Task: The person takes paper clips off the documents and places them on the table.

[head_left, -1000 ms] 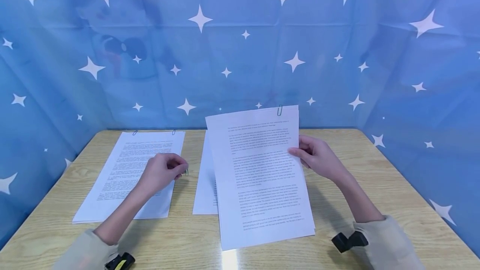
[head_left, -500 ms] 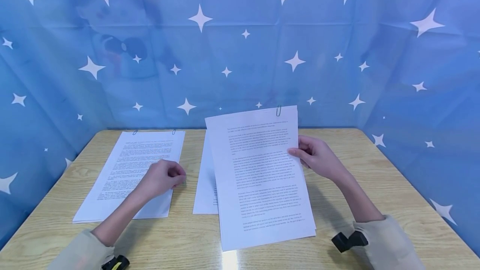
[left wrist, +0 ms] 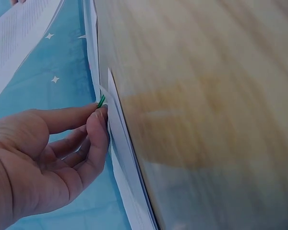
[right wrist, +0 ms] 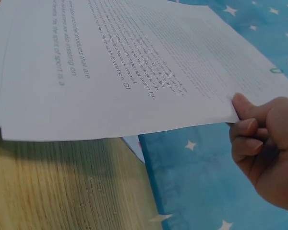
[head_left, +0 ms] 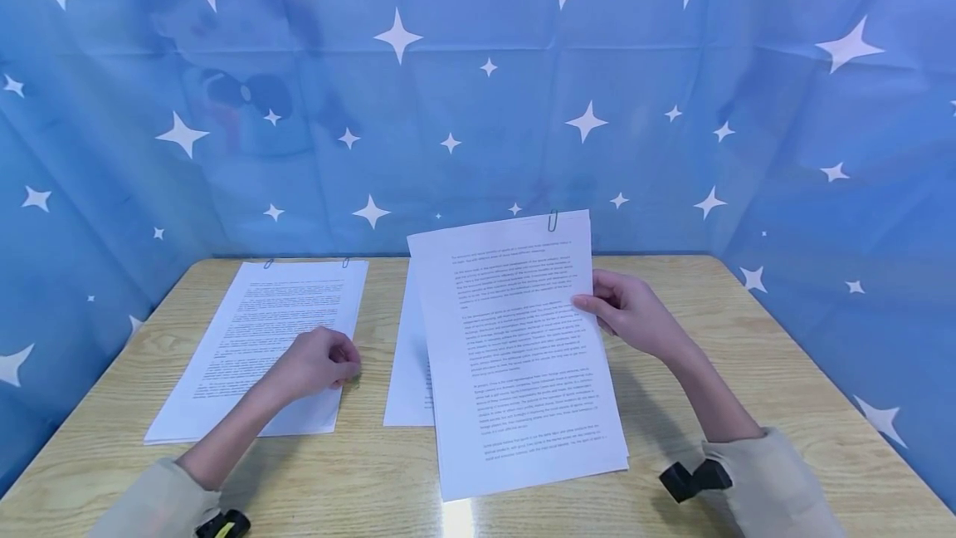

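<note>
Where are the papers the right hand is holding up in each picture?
Head: held-up papers, below and slightly right of centre.
Left wrist: held-up papers, top left corner.
Right wrist: held-up papers, across the upper half.
Shared landmark: the starry blue curtain.

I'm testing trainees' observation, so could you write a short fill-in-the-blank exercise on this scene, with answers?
1. The right hand holds up sheets with just ____ visible paper clip.
2. The leftmost stack shows ____ clips along its far edge.
3. The left hand pinches a small clip coloured ____.
4. The blue curtain is patterned with white ____.

Answers: one; two; green; stars.
</note>
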`<control>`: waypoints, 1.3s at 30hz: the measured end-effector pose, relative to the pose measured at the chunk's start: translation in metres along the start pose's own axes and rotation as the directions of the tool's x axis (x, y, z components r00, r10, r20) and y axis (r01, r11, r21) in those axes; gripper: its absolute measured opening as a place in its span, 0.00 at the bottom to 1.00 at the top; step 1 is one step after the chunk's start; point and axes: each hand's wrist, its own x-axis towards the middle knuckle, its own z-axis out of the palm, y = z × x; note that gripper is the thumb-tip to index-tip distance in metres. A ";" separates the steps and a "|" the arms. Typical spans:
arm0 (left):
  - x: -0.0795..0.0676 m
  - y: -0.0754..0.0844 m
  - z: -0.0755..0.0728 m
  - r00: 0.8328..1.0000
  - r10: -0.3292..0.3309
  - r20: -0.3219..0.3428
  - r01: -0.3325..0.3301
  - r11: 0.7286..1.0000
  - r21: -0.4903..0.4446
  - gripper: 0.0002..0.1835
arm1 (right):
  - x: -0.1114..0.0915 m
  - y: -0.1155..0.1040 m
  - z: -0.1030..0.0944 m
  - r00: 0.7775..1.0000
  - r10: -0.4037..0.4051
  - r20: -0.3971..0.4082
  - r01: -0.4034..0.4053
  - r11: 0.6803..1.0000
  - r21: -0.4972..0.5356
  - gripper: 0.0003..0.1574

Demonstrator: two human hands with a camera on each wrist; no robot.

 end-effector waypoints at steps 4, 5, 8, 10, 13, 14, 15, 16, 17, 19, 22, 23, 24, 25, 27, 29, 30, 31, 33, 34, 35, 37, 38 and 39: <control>-0.002 0.001 -0.001 1.000 -0.009 0.024 0.010 1.000 -0.008 0.03 | 0.000 0.000 0.000 1.000 -0.002 0.001 0.002 1.000 -0.004 0.13; -0.003 0.001 -0.002 1.000 -0.011 0.029 0.011 1.000 -0.011 0.03 | 0.000 0.000 0.000 1.000 -0.003 0.002 0.003 1.000 -0.005 0.13; -0.004 0.001 -0.002 0.999 -0.027 0.035 0.028 1.000 -0.006 0.03 | 0.000 0.000 0.000 1.000 -0.006 0.003 0.006 1.000 -0.004 0.13; -0.004 0.001 -0.002 0.998 -0.046 0.038 0.045 0.999 0.003 0.03 | 0.000 0.000 0.000 1.000 -0.005 0.002 0.005 1.000 -0.004 0.13; -0.005 0.001 -0.002 0.996 -0.072 0.048 0.072 0.997 0.007 0.03 | -0.001 0.000 0.000 1.000 0.001 0.001 -0.001 1.000 -0.006 0.14; -0.006 0.001 -0.002 0.996 -0.074 0.052 0.074 0.997 0.004 0.03 | -0.001 0.000 0.000 1.000 0.003 0.000 -0.003 1.000 -0.007 0.14; -0.006 0.001 -0.002 0.996 -0.075 0.057 0.075 0.997 0.000 0.03 | -0.001 0.000 0.000 1.000 0.004 0.000 -0.004 1.000 -0.007 0.14; -0.007 0.001 -0.002 0.995 -0.074 0.062 0.074 0.997 -0.007 0.03 | -0.001 0.000 0.000 1.000 0.005 0.000 -0.005 1.000 -0.008 0.14; -0.007 0.001 -0.002 0.995 -0.073 0.065 0.074 0.997 -0.013 0.03 | -0.001 0.000 0.000 1.000 0.005 0.000 -0.005 1.000 -0.008 0.13; -0.008 0.002 -0.003 0.995 -0.073 0.068 0.074 0.997 -0.024 0.03 | -0.001 0.000 0.000 1.000 0.003 0.001 -0.003 1.000 -0.008 0.13; -0.009 0.002 -0.003 0.995 -0.071 0.069 0.074 0.997 -0.034 0.03 | -0.001 0.000 0.000 1.000 0.000 0.004 0.000 1.000 -0.006 0.13; -0.009 0.002 -0.003 0.995 -0.071 0.067 0.073 0.997 -0.036 0.03 | -0.001 0.001 0.000 1.000 -0.001 0.004 0.001 1.000 -0.006 0.13; -0.009 0.002 -0.004 0.996 -0.069 0.064 0.071 0.997 -0.041 0.03 | -0.001 0.001 0.000 1.000 -0.002 0.003 0.002 1.000 -0.006 0.13; -0.009 0.002 -0.004 0.996 -0.068 0.061 0.070 0.997 -0.045 0.03 | -0.001 0.001 0.000 1.000 -0.004 0.003 0.005 1.000 -0.007 0.13; -0.009 0.003 -0.004 0.997 -0.064 0.052 0.066 0.997 -0.049 0.03 | -0.001 0.002 0.000 1.000 -0.006 0.002 0.006 1.000 -0.008 0.13; -0.009 0.004 -0.004 0.998 -0.056 0.037 0.058 0.997 -0.048 0.03 | -0.001 0.002 0.000 1.000 -0.007 0.002 0.007 1.000 -0.006 0.13; -0.009 0.004 -0.005 0.998 -0.051 0.030 0.052 0.998 -0.047 0.03 | -0.001 0.002 0.001 1.000 -0.006 0.003 0.006 1.000 -0.006 0.13; -0.009 0.005 -0.005 0.999 -0.045 0.021 0.045 0.998 -0.041 0.04 | -0.001 0.003 0.001 1.000 -0.005 0.004 0.005 1.000 -0.004 0.13; -0.009 0.007 -0.006 1.000 -0.029 0.001 0.029 0.999 -0.031 0.05 | -0.001 0.003 0.001 1.000 -0.002 0.003 0.002 1.000 0.002 0.13; -0.008 0.008 -0.006 1.000 -0.023 -0.010 0.023 0.999 -0.028 0.05 | -0.001 0.003 0.001 1.000 -0.002 0.002 0.002 1.000 0.006 0.14; -0.007 0.010 -0.006 1.000 -0.016 -0.021 0.015 1.000 -0.022 0.06 | 0.000 0.003 0.001 1.000 -0.003 0.002 0.003 1.000 0.009 0.14; -0.006 0.012 -0.006 0.999 -0.006 -0.041 0.005 1.000 -0.018 0.06 | -0.001 0.003 0.002 1.000 -0.003 0.001 0.003 1.000 0.017 0.14; -0.005 0.014 -0.006 0.999 -0.003 -0.052 0.002 1.000 -0.021 0.06 | -0.001 0.003 0.002 1.000 -0.003 0.001 0.003 1.000 0.020 0.14; -0.004 0.015 -0.006 0.998 -0.003 -0.062 0.001 1.000 -0.025 0.06 | 0.000 0.003 0.003 1.000 -0.005 0.002 0.005 1.000 0.024 0.14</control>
